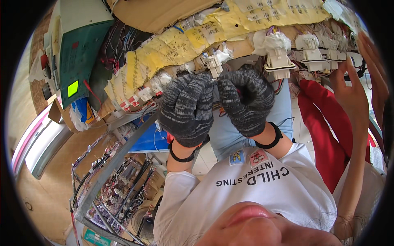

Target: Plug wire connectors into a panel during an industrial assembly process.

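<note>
Both my hands wear dark grey knitted gloves and meet just under a white plug connector (213,64) on the board's front edge. My left hand (186,108) is closed, its fingers curled and their tips turned toward the connector. Close beside it my right hand (247,100) is closed too, with thumb and forefinger pinched together at the connector's lower end. What the fingertips hold is too small and too covered to make out. Thin wires (222,111) show between and below the gloves.
Larger white connectors (280,61) line the board edge to the right, below yellow taped labels (172,45). A co-worker's hands (349,84) are at the far right. A green tester box (80,61) with a lit screen stands left. Bundled wire harnesses (119,180) hang lower left.
</note>
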Motion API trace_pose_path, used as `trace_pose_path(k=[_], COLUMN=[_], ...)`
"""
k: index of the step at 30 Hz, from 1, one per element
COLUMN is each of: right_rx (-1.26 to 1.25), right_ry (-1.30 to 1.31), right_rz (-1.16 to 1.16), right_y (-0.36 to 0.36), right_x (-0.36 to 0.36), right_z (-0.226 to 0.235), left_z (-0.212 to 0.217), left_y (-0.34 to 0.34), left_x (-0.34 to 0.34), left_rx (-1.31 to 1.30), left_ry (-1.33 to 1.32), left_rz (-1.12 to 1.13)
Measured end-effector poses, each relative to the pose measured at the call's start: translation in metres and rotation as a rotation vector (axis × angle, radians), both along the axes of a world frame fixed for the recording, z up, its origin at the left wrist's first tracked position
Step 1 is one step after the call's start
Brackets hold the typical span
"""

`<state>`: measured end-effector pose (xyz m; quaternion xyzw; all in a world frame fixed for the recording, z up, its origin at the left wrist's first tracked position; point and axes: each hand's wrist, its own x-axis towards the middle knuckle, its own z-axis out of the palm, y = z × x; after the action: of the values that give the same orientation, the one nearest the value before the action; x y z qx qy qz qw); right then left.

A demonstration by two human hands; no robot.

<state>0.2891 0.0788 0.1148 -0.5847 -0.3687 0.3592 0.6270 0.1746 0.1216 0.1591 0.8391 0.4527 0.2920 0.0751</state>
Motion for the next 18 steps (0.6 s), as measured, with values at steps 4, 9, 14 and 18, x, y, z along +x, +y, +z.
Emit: trace_pose_path(k=[4, 9, 14, 18], right_rx=[0.004, -0.106, -0.246, -0.234], right_ry=[0.001, 0.093, 0.174, 0.067], right_rz=[0.048, 0.122, 0.155, 0.14], right_y=[0.002, 0.002, 0.006, 0.008], right_x=[0.004, 0.01, 0.01, 0.012], right_z=[0.007, 0.015, 0.028, 0.031], left_z=[-0.002, -0.003, -0.004, -0.01], left_y=[0.001, 0.004, 0.001, -0.003], left_x=[-0.003, -0.004, -0.009, -0.015], left_rx=[0.024, 0.005, -0.035, -0.018], left_ry=[0.026, 0.016, 0.079, 0.039], left_rz=[-0.016, -0.082, -0.081, -0.111])
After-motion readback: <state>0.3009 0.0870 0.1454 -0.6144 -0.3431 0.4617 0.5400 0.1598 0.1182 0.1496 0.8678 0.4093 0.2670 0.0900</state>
